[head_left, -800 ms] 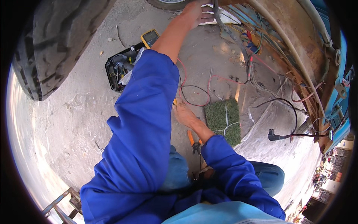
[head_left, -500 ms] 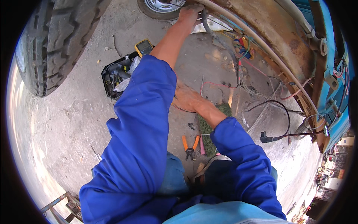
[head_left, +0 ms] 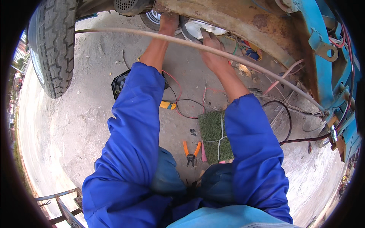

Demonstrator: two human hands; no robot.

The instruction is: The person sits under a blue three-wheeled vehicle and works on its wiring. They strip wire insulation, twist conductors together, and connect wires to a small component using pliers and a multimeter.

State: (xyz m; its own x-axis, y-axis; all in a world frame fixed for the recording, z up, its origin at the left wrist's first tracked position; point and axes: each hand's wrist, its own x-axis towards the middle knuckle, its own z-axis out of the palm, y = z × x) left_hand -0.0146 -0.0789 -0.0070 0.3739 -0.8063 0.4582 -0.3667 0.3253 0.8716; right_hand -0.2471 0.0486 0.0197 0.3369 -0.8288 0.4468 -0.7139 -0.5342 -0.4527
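Dark cable bundle (head_left: 184, 27) runs between the left hand (head_left: 170, 23) and right hand (head_left: 211, 45), the rusty frame (head_left: 228, 19) above both; handling it seems the step, and the next move likely calls for a steady two-handed hold. Fingers are partly hidden; I cannot tell either grip. Bodyward of the right hand lie a grass mat (head_left: 211, 131), then pliers (head_left: 191, 155)

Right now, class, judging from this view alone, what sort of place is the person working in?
Probably an outdoor vehicle repair spot: a big tyre stands at the upper left, a rusty metal frame hangs overhead, and orange-handled pliers lie on the ground.
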